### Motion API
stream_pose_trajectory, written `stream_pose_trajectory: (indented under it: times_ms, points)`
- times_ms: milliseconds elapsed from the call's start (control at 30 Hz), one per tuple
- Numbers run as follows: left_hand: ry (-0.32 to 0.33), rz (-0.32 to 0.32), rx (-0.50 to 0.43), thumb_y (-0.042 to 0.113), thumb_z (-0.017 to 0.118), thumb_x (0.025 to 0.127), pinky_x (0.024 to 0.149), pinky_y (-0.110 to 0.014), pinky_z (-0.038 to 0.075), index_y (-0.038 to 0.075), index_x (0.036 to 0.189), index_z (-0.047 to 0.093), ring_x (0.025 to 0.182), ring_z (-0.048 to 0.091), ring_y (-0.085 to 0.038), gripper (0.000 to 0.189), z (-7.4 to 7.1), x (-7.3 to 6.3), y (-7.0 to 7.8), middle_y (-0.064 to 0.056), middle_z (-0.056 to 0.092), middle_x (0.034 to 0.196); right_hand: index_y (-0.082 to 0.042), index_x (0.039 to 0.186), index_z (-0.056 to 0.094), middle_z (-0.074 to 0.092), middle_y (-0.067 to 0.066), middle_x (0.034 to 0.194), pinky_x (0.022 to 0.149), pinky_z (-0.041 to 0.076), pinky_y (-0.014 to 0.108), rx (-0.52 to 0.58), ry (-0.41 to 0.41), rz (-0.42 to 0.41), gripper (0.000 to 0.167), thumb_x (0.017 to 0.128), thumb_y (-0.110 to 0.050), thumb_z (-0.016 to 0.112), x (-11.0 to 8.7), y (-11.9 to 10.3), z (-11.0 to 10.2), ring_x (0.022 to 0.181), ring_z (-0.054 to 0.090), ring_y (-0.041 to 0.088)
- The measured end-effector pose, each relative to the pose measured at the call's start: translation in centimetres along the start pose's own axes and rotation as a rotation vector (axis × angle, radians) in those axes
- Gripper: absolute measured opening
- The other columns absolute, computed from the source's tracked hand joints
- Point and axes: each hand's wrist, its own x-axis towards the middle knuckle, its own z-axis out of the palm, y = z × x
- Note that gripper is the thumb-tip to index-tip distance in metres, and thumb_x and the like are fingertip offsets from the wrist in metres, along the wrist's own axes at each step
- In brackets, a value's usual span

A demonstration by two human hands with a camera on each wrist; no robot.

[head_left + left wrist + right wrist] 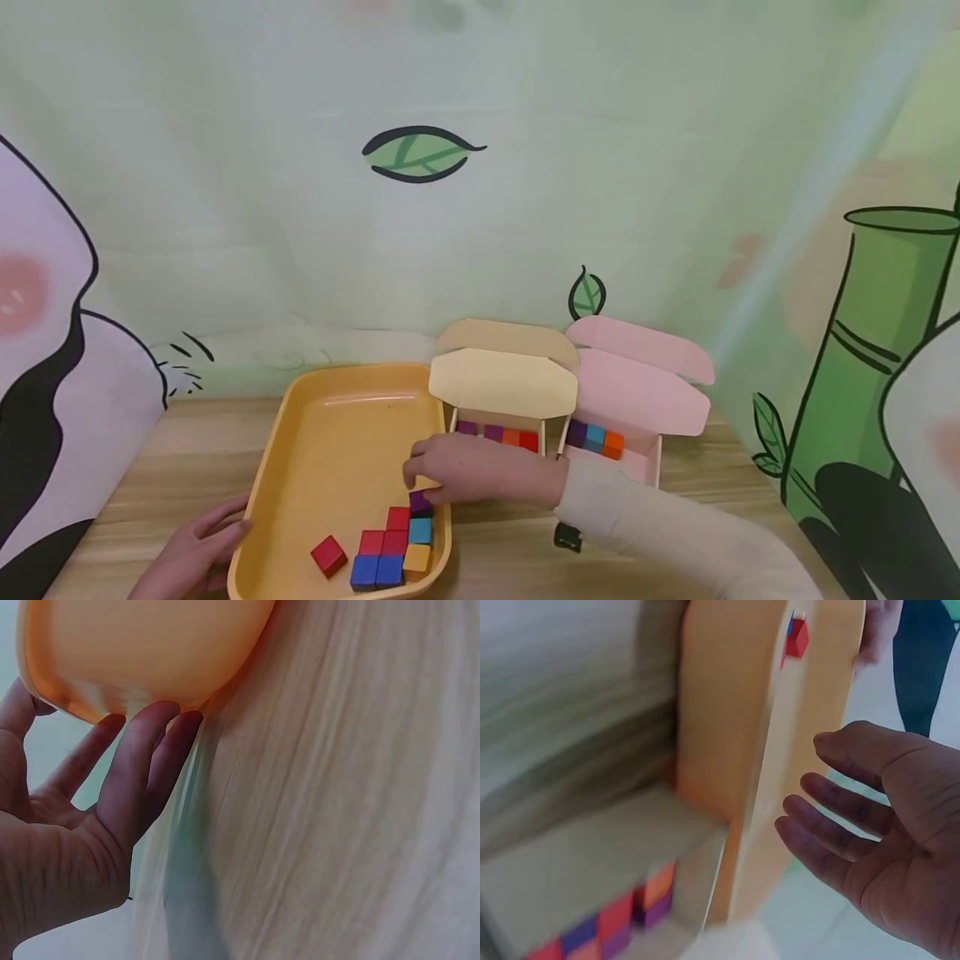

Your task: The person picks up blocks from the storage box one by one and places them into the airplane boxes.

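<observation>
My right hand (457, 471) hovers over the right side of the yellow tray (330, 442), beside a purple cube (419, 502). In the right wrist view, its loosely spread fingers hold nothing. Several red, blue, teal and orange cubes sit grouped in the tray's near right corner, and a single red cube (328, 556) lies apart to their left. My left hand (197, 550) is at the tray's outer left side. Its fingertips touch the tray wall in the left wrist view.
Right of the tray stands a cream box (502, 383) with its lid raised and several cubes inside. Next to it, an open pink box (637, 392) contains purple, blue and orange cubes. A small black object (567, 537) shows beneath the right sleeve (660, 517).
</observation>
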Motion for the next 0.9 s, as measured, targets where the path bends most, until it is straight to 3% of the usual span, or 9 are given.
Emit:
stream_pose_trajectory:
  times_ms: [233,400,600,767,900]
  points:
    - [-0.037,0.01,-0.002,0.035,0.062,0.103,0.083,-0.053,0.06,-0.003,0.157,0.026,0.098,0.073,-0.031,0.076,-0.3,-0.2,0.0,-0.015,0.071,0.117,-0.019,0.129,0.069,0.064,-0.005,0.127,0.093,0.043,0.007,-0.009,-0.156,-0.212,0.03,0.099,-0.023,0.067,5.9,-4.0,0.8,0.104,0.058,0.004]
    - [-0.018,0.017,0.015,0.037,0.062,0.102,0.084,-0.053,0.06,-0.004,0.158,0.023,0.1,0.072,-0.031,0.08,-0.4,-0.3,0.2,-0.019,0.069,0.122,-0.017,0.145,0.057,0.058,-0.005,0.138,0.101,0.037,0.007,-0.072,-0.244,-0.317,0.044,0.103,-0.027,0.062,8.4,-6.3,1.6,0.115,0.055,0.003]
    - [-0.042,0.04,-0.002,0.033,0.06,0.104,0.084,-0.053,0.06,-0.006,0.157,0.024,0.1,0.072,-0.031,0.075,-0.2,-0.1,-0.1,-0.02,0.068,0.123,-0.016,0.157,0.04,0.047,-0.003,0.153,0.114,0.025,0.01,-0.177,-0.349,-0.421,0.053,0.107,-0.025,0.054,10.5,-8.1,2.5,0.137,0.043,0.002]
    - [0.021,0.013,0.018,0.034,0.062,0.102,0.082,-0.053,0.06,-0.006,0.157,0.025,0.098,0.072,-0.032,0.077,0.0,-0.2,-0.1,-0.024,0.067,0.122,-0.016,0.149,0.052,0.054,-0.004,0.146,0.11,0.03,0.01,-0.224,-0.372,-0.497,0.044,0.106,-0.017,0.056,11.6,-9.0,2.5,0.129,0.049,0.004]
    - [0.035,0.003,0.025,0.035,0.062,0.102,0.083,-0.053,0.06,-0.006,0.157,0.023,0.098,0.072,-0.032,0.079,-0.2,-0.6,-0.1,-0.027,0.066,0.124,-0.02,0.136,0.064,0.063,-0.007,0.126,0.097,0.036,0.009,-0.225,-0.359,-0.461,0.032,0.105,-0.016,0.057,12.1,-9.3,2.5,0.108,0.056,0.004]
